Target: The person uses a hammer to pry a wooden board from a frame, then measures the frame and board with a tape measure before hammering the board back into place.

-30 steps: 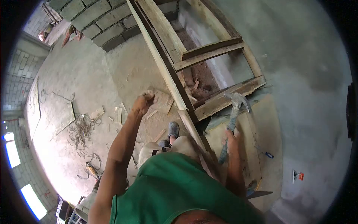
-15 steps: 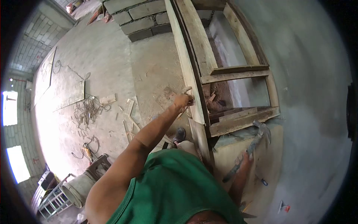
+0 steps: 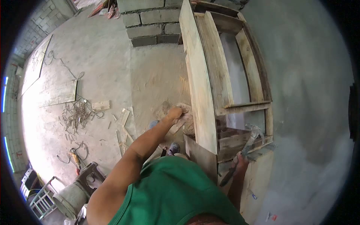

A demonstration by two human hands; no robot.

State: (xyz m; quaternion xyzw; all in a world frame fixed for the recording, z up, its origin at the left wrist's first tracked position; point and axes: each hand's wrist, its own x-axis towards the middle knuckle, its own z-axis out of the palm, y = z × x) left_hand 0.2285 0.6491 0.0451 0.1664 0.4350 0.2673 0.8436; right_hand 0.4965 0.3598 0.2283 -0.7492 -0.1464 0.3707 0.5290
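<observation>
In the head view my right hand [image 3: 239, 164] is wrapped around the handle of a claw hammer [image 3: 245, 149]. The hammer's metal head points up over the near end of a wooden frame [image 3: 219, 71]. My left hand [image 3: 175, 113] is to the left of the frame's long pale side board [image 3: 200, 78], with its fingers curled together. What those fingers hold, if anything, I cannot tell. Crosspieces [image 3: 245, 108] join the frame's two sides, and the nearest end lies just beyond the hammer.
A grey plastered wall [image 3: 307, 90] runs along the right. Concrete blocks [image 3: 153, 17] stand at the far end. Scattered wood offcuts [image 3: 125, 118], a heap of small scraps [image 3: 78, 116], a power tool with a cord [image 3: 75, 159] and a bucket [image 3: 67, 198] are on the left.
My left hand has come off the side board's edge and sits left of it. The view has shifted, showing more of the frame's far end. The hammer stays in my right hand.
</observation>
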